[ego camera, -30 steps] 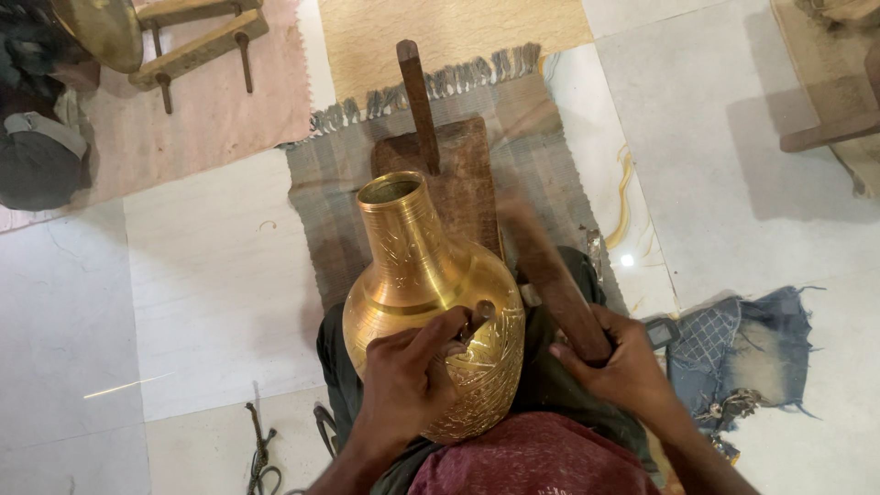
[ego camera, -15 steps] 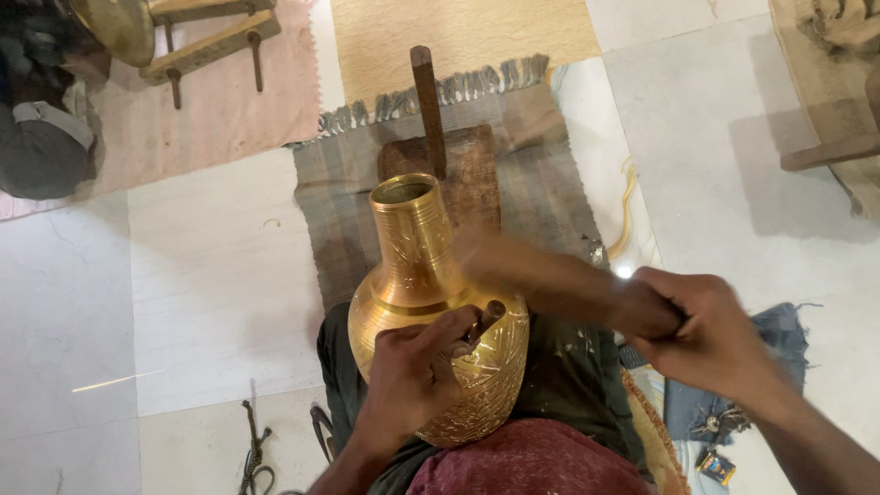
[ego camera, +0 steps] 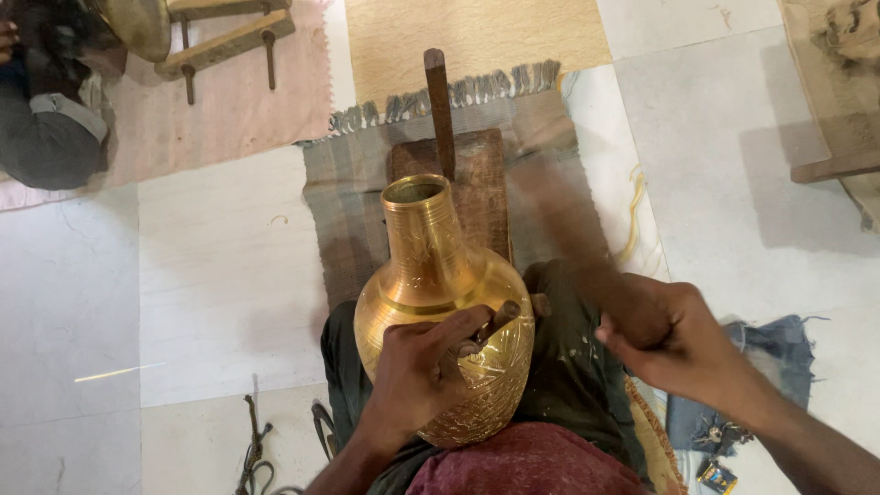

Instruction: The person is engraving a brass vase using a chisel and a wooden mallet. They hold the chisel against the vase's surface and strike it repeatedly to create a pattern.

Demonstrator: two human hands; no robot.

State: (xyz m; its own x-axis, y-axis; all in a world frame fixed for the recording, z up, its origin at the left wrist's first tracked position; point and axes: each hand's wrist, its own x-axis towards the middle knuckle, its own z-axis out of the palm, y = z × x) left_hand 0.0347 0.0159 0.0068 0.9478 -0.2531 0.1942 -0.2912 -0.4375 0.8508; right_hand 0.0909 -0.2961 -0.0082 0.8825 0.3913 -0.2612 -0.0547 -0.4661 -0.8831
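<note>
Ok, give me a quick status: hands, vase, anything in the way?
Left hand pins a small punch against the brass vase. Right hand grips a blurred wooden mallet, apart from it. Vase on lap, nothing between.

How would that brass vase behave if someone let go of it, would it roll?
The brass vase probably would roll: its belly is round and it lies tilted on the person's lap, steadied by the left hand. It looks like rigid metal, so likely stiff and fairly heavy. The polished neck may be slippery; the engraved belly should give more grip.
</note>
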